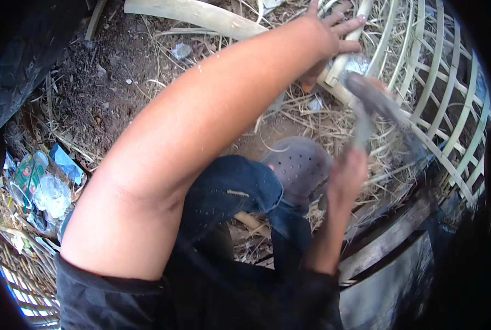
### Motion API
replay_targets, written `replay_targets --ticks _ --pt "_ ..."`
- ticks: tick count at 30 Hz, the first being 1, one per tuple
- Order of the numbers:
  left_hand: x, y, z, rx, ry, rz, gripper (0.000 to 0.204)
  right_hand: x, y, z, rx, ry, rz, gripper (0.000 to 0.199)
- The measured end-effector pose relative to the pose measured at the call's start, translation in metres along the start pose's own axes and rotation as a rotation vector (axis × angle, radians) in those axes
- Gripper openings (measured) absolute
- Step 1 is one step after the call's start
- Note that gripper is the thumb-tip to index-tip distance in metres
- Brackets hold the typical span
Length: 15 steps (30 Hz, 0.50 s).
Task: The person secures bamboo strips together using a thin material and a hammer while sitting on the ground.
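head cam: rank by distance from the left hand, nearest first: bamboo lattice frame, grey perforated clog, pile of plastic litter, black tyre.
From the left hand:
1. Bamboo lattice frame, touched by the hand at the frame's left edge.
2. Grey perforated clog, below the hand, mid-picture.
3. Pile of plastic litter and black tyre, both far left; too close to call.

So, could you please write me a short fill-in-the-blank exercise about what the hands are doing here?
1. The right hand grips a ____, its head blurred.
2. The left hand rests on the pale ____ frame.
3. Near the knee sits a grey ____ with holes.

Missing words: hammer; bamboo; shoe
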<state>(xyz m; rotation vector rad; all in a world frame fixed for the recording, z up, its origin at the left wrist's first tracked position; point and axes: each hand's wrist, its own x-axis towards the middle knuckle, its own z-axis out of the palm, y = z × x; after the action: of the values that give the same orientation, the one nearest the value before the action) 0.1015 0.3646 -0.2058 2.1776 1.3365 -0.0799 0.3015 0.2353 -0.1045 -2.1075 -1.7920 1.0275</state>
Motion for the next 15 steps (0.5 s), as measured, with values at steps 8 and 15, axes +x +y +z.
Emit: replay_targets --ticks 8,15 --pt "0.000 -0.002 -0.006 -0.051 0.046 0.026 0.133 0.015 0.033 0.016 0.178 -0.023 0.122 0.032" --pt "-0.009 -0.008 -0.020 -0.052 -0.011 0.057 0.136 0.005 0.036 0.010 0.191 -0.012 0.026 0.036"
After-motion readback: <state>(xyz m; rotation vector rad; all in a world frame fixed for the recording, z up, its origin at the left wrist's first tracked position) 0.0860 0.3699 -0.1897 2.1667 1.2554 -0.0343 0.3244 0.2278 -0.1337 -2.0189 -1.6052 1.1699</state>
